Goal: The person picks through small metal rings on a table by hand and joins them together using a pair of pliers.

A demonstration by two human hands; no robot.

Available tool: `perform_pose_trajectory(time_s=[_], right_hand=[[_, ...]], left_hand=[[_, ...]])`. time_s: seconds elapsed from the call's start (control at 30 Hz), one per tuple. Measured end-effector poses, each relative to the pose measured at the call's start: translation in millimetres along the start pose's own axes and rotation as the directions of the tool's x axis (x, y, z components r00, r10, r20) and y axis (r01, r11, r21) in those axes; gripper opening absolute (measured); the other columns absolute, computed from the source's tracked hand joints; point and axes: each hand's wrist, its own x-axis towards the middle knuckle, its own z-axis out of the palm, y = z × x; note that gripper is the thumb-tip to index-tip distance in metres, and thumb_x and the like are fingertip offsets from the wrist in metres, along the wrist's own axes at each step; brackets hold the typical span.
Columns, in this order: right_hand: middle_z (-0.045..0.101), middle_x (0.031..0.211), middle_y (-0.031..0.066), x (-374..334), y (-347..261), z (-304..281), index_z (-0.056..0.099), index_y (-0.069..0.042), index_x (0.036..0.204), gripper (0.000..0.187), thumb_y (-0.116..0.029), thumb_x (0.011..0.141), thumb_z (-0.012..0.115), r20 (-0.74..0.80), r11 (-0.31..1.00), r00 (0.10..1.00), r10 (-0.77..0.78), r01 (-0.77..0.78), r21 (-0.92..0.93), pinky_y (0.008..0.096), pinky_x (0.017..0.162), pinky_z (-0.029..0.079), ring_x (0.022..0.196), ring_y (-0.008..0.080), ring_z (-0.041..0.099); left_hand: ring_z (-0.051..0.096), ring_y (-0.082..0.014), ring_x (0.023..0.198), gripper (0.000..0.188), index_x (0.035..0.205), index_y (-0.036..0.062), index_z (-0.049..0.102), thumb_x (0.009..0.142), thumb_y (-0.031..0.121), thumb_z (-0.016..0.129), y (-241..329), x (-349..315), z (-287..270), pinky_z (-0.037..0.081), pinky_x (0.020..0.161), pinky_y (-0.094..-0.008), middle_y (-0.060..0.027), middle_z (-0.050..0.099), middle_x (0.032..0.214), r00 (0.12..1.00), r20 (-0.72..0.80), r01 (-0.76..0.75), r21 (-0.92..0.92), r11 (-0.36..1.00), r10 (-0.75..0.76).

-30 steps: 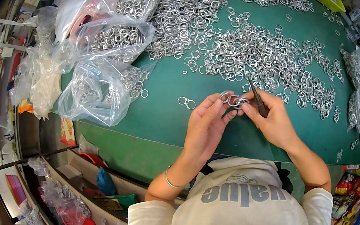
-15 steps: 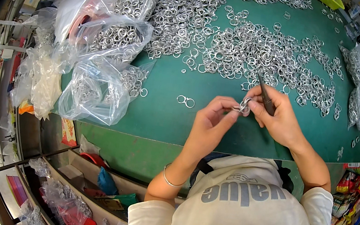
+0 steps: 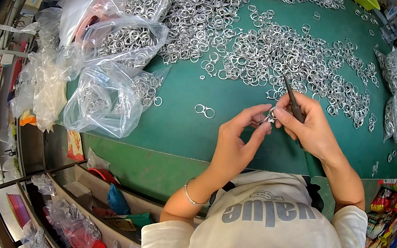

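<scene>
While the two hands meet right of centre in the frame, a small cluster of metal rings [image 3: 270, 116] sits in the narrow space between their fingertips, held above the green desk [image 3: 172, 128]. The left hand [image 3: 239, 136] comes at it from the lower left, thumb and fingers curved around its left side in a pinch. The right hand [image 3: 315, 128] meets it from the right, thumb and forefinger at its upper edge, and also grips a dark pointed tool [image 3: 293, 105]. That tool's long axis slants from its tip, up and left near the ring heap, down and right into the palm; the tip points away from the held rings. The cluster itself seems to run from upper right to lower left, though fingers cover part of it, so how many rings it has I cannot tell. Both hands are about equally near it.

Left of the left hand, well apart, a joined pair of rings [image 3: 204, 111] lies on the desk, its long axis nearly level across the frame; the left hand is nearer. Above both hands spreads a large heap of rings [image 3: 281, 54], and clear plastic bags [image 3: 104, 105] crowd the upper left.
</scene>
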Motion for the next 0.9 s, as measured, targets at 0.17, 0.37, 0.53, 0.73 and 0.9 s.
perform_pose_trajectory(time_s=[0.17,0.37,0.53,0.73,0.9], right_hand=[[0.056,0.065,-0.0008,1,3,-3,0.055,-0.003,0.081,0.019,-0.02,0.086,0.06,0.049,0.993,0.997,0.056,-0.061,0.101,0.0185,0.043,0.03,0.048,0.0025,0.042],[0.058,0.066,0.0017,4,6,-3,0.056,-0.003,0.081,0.019,-0.02,0.087,0.058,0.06,0.986,0.994,0.087,-0.095,0.137,0.0182,0.042,0.03,0.047,0.0033,0.042],[0.057,0.066,0.0011,5,3,0,0.056,-0.003,0.083,0.016,-0.019,0.088,0.057,0.103,0.985,0.988,0.117,-0.128,0.113,0.0184,0.042,0.03,0.048,0.0031,0.043],[0.048,0.061,-0.0043,2,6,7,0.057,-0.003,0.086,0.013,-0.016,0.086,0.058,0.02,0.998,0.999,-0.043,0.044,-0.053,0.0209,0.046,0.028,0.052,0.002,0.036],[0.047,0.065,-0.0036,5,12,3,0.057,-0.002,0.08,0.011,-0.012,0.082,0.062,0.021,0.983,0.993,-0.118,0.12,-0.136,0.0221,0.048,0.028,0.055,0.0035,0.035]], left_hand=[[0.058,-0.0136,0.081,0.013,0.096,-0.0047,0.058,0.083,-0.003,0.056,-11,6,-8,0.046,0.074,-0.0244,-0.0097,0.06,0.091,0.984,-0.021,-0.173,0.069,0.982,0.175],[0.057,-0.0126,0.084,0.01,0.093,-0.0069,0.06,0.084,-0.004,0.055,-15,3,-10,0.045,0.077,-0.0231,-0.0096,0.059,0.098,0.999,0.029,0.038,-0.381,0.924,-0.029],[0.06,-0.0136,0.087,0.016,0.099,-0.007,0.059,0.083,-0.005,0.057,-24,0,-13,0.047,0.078,-0.023,-0.0113,0.062,0.096,0.988,0.078,0.15,-0.641,0.753,-0.131],[0.06,-0.0133,0.086,0.023,0.105,-0.0067,0.055,0.083,-0.005,0.058,-8,-1,-9,0.049,0.076,-0.0231,-0.012,0.063,0.093,0.987,-0.035,0.117,-0.527,0.842,-0.159],[0.06,-0.0125,0.085,0.022,0.105,-0.0061,0.056,0.083,-0.004,0.057,-3,-6,-8,0.048,0.075,-0.0231,-0.0102,0.062,0.093,0.993,-0.08,0.057,-0.33,0.942,-0.088]])
